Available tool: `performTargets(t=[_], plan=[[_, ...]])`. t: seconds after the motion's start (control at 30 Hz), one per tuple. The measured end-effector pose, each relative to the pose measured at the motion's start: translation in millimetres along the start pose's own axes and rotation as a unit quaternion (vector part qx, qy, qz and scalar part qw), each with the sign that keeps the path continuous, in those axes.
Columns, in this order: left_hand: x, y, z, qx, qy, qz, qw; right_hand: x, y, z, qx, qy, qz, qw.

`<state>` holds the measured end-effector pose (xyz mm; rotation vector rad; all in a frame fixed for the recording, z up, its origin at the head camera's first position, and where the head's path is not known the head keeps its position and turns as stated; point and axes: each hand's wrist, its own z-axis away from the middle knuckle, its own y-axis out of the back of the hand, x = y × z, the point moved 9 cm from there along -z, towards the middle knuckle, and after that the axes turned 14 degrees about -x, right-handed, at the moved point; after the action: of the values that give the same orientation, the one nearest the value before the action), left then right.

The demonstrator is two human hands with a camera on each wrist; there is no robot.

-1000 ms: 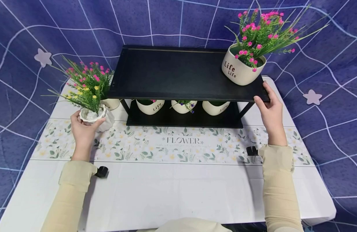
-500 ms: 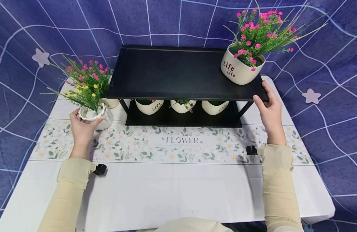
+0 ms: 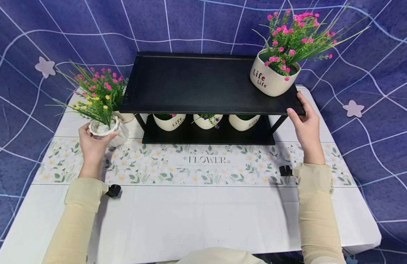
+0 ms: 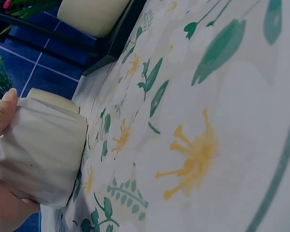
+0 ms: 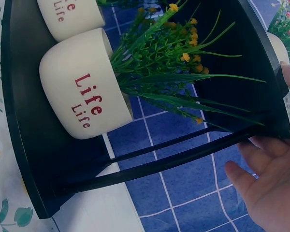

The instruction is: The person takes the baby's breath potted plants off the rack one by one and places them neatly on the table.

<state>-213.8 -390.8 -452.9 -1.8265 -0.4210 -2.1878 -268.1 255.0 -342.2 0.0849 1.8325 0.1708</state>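
In the head view my left hand (image 3: 92,146) grips a white ruffled flowerpot (image 3: 121,135) at the table's left, thumb on its near side. Yellow flowers and long green blades (image 3: 92,106) rise from it. The left wrist view shows this pot (image 4: 41,152) with its base close to the cloth; whether it touches I cannot tell. My right hand (image 3: 309,134) holds the front right corner of a black two-tier shelf (image 3: 196,84), thumb on the front edge. In the right wrist view its fingers (image 5: 261,159) curl under the top board.
A cream "Life" pot with pink flowers (image 3: 272,79) stands on the top board's right end. Three cream pots (image 3: 244,123) sit on the lower board. Behind the white pot stands another cream pot (image 3: 125,117). A floral "FLOWER" runner (image 3: 206,172) crosses the white table (image 3: 203,216).
Both hands keep their holds. The white pot and left hand have shifted very slightly up and left in the head view; the whole scene drifts slightly left too.
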Motion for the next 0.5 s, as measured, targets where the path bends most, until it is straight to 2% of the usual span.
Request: performTargets(t=[0.17, 0.23, 0.4, 0.5], plan=[[-2.3, -0.2, -2.0, -0.004, 0.011, -0.017, 0.9998, -0.8, -0.1, 0.0, 0.0, 0.001, -0.003, 1.0], [-2.5, -0.4, -1.8, -0.004, 0.013, -0.014, 0.9998, -1.0, 0.1, 0.1, 0.0, 0.0, -0.001, 1.0], [1.2, -1.4, 1.2, -0.007, 0.007, 0.027, 0.9996, -1.0, -0.8, 0.1, -0.002, -0.003, 0.002, 1.0], [5.7, -3.3, 5.7, -0.016, 0.009, 0.024, 0.9996, -1.4, -0.2, 0.3, -0.001, -0.002, 0.002, 1.0]])
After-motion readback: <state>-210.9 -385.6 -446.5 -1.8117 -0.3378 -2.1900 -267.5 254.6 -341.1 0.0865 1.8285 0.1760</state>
